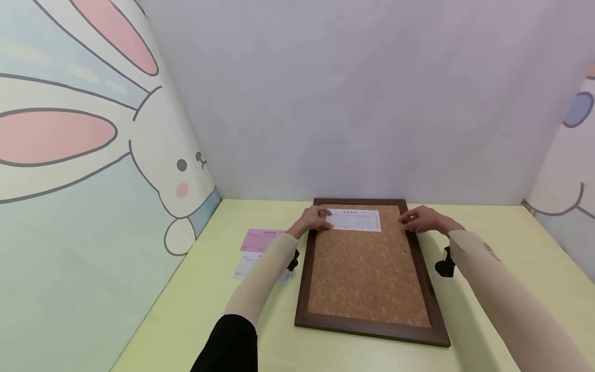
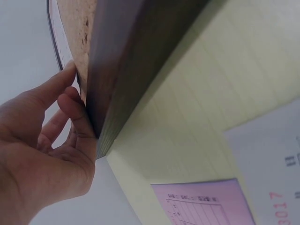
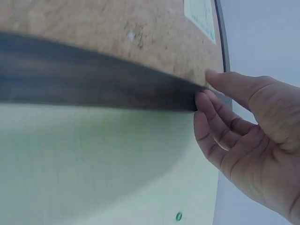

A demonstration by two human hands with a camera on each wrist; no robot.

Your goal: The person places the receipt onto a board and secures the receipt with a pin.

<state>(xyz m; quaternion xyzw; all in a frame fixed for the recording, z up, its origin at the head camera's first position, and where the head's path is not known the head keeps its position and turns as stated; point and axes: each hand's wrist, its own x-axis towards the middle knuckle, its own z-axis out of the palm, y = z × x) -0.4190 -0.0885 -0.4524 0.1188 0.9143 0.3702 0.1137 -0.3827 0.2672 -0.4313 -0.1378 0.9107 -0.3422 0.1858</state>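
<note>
A white printed form (image 1: 355,220) lies near the top of a corkboard (image 1: 367,279) with a dark brown wooden frame. My left hand (image 1: 315,219) touches the form's left edge, finger at the upper corner and thumb lower down. In the left wrist view, the other fingers of my left hand (image 2: 56,136) bend beside the frame (image 2: 117,61). Across the board, my right hand (image 1: 424,219) is at the frame's right side near the top. Thumb and fingertips of my right hand (image 3: 253,126) sit right at the frame's edge (image 3: 117,82) in the right wrist view.
Left of the board, a pink form (image 1: 261,239) and another white form (image 1: 247,263) lie on the pale yellow table (image 1: 200,310), partly behind my left forearm. A plain wall (image 1: 348,103) rises behind the board. Side walls carry cartoon drawings, a rabbit (image 1: 167,155) on the left.
</note>
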